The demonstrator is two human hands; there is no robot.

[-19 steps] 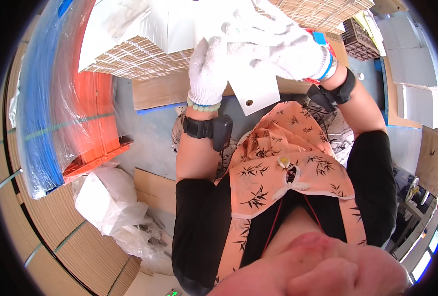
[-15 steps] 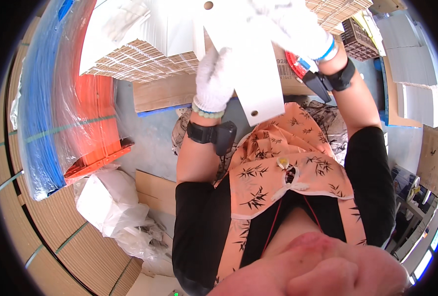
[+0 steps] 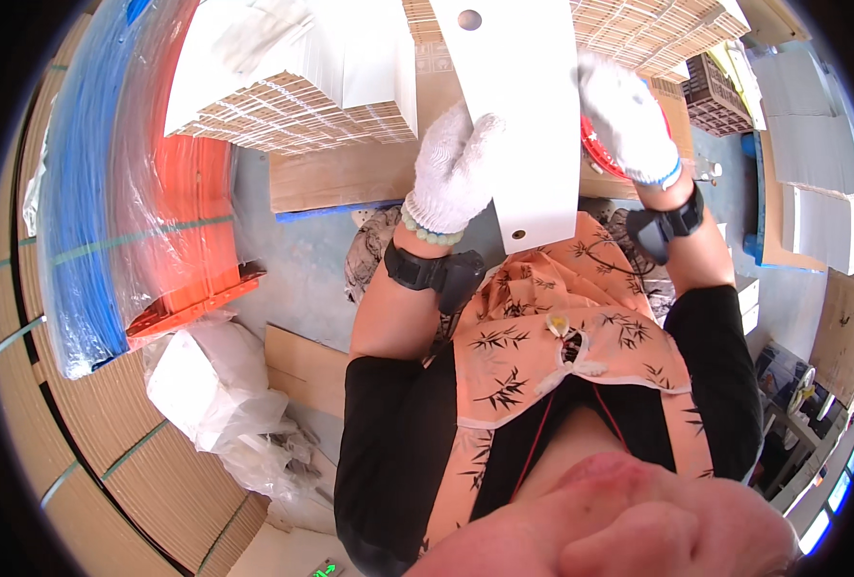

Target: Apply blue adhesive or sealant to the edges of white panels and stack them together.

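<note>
A long white panel [image 3: 533, 144] stands in front of me, with a round hole near its top and a small one near its lower edge. My left hand [image 3: 451, 163], in a white knit glove, is closed on the panel's left edge, its thumb lying over the face. At the right edge is my right hand [image 3: 629, 120], also gloved, with its fingers curled against the panel. Those fingertips are partly hidden. Just behind the right hand, a red curved rim [image 3: 597, 149] shows; what it belongs to is mostly covered.
Stacked white-faced boards [image 3: 292, 106] with tan edges stand on a cardboard box [image 3: 331, 183] at left, another stack [image 3: 648, 38] at right. Plastic-wrapped blue and orange pieces [image 3: 182, 192] lean far left, above crumpled plastic [image 3: 220, 385]. A brown crate [image 3: 715, 96] and white stacks [image 3: 816, 144] stand right.
The panel has shifted right and now stands more upright. My left hand moved right with it. My right hand came down from the panel's upper part to its right edge.
</note>
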